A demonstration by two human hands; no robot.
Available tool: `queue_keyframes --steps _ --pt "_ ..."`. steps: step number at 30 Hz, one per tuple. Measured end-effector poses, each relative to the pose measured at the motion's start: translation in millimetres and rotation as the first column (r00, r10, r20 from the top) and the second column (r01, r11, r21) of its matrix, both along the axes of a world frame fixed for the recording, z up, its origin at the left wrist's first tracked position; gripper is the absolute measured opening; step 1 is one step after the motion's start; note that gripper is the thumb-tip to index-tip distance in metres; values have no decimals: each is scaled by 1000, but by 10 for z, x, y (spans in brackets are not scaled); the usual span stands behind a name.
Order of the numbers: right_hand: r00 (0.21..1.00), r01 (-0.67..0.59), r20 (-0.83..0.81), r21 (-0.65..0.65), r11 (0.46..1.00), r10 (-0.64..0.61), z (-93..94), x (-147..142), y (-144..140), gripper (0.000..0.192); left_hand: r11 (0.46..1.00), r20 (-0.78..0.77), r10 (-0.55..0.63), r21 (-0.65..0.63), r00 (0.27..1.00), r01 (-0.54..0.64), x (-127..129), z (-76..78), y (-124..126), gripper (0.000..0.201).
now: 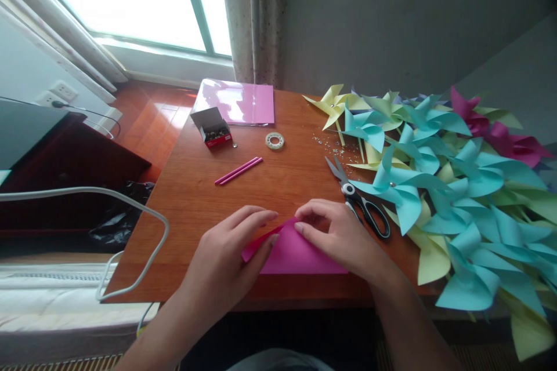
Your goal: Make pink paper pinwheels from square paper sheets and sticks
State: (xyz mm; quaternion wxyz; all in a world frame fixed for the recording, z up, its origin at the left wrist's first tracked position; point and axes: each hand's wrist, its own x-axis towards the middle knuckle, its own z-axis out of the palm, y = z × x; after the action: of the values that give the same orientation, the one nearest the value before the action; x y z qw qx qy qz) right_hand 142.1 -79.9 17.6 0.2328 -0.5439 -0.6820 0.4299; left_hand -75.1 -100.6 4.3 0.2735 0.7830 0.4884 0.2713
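Note:
A magenta sheet of paper (300, 256) lies folded at the table's near edge, its top rising to a point. My left hand (235, 243) has the folded left edge between thumb and fingers. My right hand (337, 229) pinches the paper's upper corner between thumb and forefinger. Scissors (363, 203) with black and white handles lie partly open just right of my right hand. Two magenta sticks (239, 171) rest beyond my left hand. A roll of tape (274, 140) lies farther back.
Many paper pinwheels (435, 156) in turquoise, yellow and magenta cover the table's right side. An open small box (213, 130) of metal pieces stands near pink sheets in a clear sleeve (256, 104). Small scraps (333, 148) lie by the scissors. A white cable (163, 232) crosses the left edge.

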Motion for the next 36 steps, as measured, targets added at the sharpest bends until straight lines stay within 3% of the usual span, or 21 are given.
queue_keyframes --steps 4,8,21,36 --pt "999 -8 -44 -30 1000 7 77 62 -93 10 978 101 -78 -184 992 96 106 57 81 11" --pt "998 -1 -70 -42 999 -2 103 103 -159 7 950 185 -113 -269 976 161 206 74 95 7" --pt "993 35 -110 -73 997 -43 106 177 -237 8 930 223 -92 -329 970 163 277 104 76 12" --pt "991 24 -132 -65 998 -32 97 177 -217 9 938 201 -92 -310 975 152 279 138 71 12"
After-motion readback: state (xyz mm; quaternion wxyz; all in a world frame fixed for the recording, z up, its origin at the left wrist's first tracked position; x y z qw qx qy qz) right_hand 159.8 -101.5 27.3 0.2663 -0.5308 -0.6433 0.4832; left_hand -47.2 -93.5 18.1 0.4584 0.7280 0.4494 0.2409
